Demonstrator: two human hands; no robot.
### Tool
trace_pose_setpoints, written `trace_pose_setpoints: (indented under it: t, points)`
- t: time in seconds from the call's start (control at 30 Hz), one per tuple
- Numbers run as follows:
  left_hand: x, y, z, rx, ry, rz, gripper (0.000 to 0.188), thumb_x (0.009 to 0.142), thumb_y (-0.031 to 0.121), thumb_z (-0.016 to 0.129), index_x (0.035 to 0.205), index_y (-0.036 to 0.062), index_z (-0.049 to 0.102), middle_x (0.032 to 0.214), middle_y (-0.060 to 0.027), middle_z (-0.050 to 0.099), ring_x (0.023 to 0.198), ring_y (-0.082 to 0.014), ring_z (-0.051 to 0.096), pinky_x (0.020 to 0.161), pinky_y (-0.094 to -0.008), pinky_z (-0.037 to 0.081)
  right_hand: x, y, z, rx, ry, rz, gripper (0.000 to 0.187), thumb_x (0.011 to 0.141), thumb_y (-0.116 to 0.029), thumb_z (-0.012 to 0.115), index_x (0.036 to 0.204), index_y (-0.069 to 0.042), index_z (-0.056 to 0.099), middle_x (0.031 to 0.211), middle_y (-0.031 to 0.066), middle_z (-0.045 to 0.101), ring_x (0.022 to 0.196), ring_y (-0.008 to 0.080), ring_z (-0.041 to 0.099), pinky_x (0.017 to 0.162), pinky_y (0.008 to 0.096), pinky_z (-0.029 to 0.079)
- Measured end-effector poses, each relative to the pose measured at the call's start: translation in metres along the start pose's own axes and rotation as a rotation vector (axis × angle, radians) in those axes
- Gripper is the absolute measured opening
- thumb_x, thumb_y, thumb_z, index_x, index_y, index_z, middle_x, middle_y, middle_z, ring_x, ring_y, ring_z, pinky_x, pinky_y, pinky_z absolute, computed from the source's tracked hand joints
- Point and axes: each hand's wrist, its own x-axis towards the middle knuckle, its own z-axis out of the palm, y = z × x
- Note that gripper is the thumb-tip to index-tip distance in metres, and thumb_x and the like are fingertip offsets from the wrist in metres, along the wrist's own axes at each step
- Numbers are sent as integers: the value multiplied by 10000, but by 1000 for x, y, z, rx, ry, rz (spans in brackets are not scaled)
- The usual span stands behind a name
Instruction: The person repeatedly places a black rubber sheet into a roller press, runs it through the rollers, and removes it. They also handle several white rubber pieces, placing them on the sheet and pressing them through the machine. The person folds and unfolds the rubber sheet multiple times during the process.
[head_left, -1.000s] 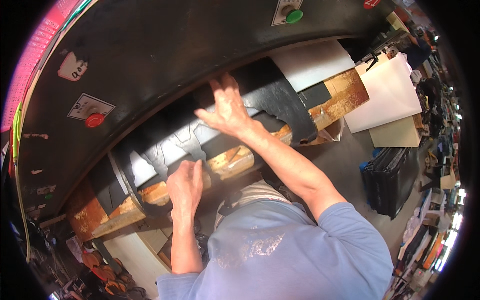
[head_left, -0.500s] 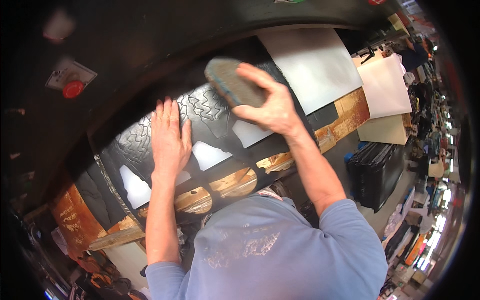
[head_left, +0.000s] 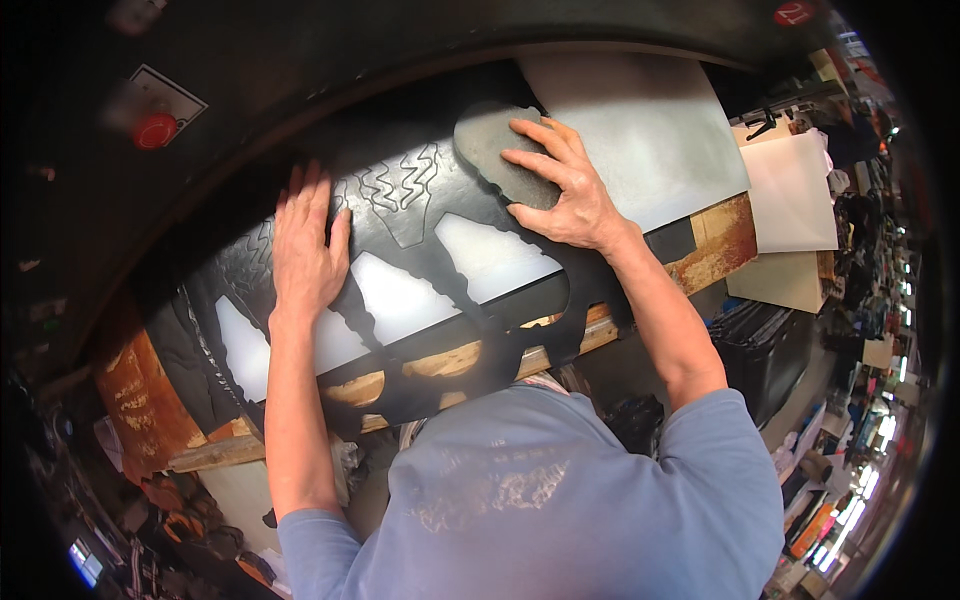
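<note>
A black leather-like sheet [head_left: 465, 200] with cut-out gaps along its near side lies over a white board [head_left: 400, 300]. Zigzag outlines are cut into it. My left hand [head_left: 308, 250] rests flat on the sheet, fingers stretched out and thumb apart. In my right hand [head_left: 575, 190] is a thick, rounded grey block with a jagged edge, apparently a cutting die [head_left: 490, 155]. My fingers lie over its top and my thumb is at its near edge. It sits at the sheet's right part, seemingly flat; its underside is hidden.
A dark machine body [head_left: 400, 50] hangs over the far side, with a red button [head_left: 155, 130] at left. A pale board [head_left: 640, 140] lies at right, beside white sheets [head_left: 790, 190]. A worn wooden edge [head_left: 215, 452] runs along the near side. Black bundled material [head_left: 765, 350] stands lower right.
My right hand has moved right with the cutting die, which was tilted and now looks flatter. More of the cut-out gap below it shows. My left hand stays flat on the sheet.
</note>
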Motion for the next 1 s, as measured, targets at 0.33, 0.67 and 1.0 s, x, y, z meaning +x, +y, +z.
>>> trace_pose_setpoints:
  t: [0.33,0.67,1.0]
  points:
    - [-16,28,-29,-72,147,-18,470,1003,89,698,1450,-26,605,1492,-220,618,1467,-414,516,1249,-514,378,3,-9,-3,45,58,4,820,752,-215,871,1507,-68,587,1590,300,482,1484,469,451,1225,532,428]
    - [-136,151,-12,-268,174,5,150,849,9,806,962,72,731,828,-68,689,770,-275,643,748,-413,450,-8,-14,-8,102,313,140,649,836,-297,909,1344,23,662,1266,214,670,1178,360,662,1029,446,545]
    - [-123,141,-4,-179,257,12,132,924,86,795,844,52,695,780,-107,664,747,-321,628,769,-433,455,12,-43,-100,7,601,-105,80,968,-67,730,965,5,696,893,131,705,777,289,688,732,358,551]
